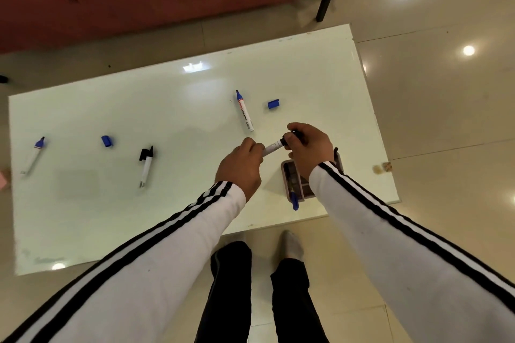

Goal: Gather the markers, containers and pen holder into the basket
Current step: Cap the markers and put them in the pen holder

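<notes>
Both hands raised over the right part of the table [83, 217]. Left hand [241, 167] wrapped around the white barrel of a marker [271, 149]; right hand [309, 147] pinched on its black cap [291, 138], apparently pressing it on. Holder [296, 181] just below the right wrist, at the near right edge, with one blue marker [294, 200] sticking out. Basket not visible.

Still loose on the table: blue marker [245, 111] and blue cap [273, 104] far of the hands; black marker [146, 166] in the middle; second blue cap [107, 141] and another blue marker [34, 157] at left.

Risks, as judgement: cap pushed crooked and slipping off later; ink on fingers; right sleeve [390, 217] catching the holder and tipping it over the edge; caps mixed by colour.
</notes>
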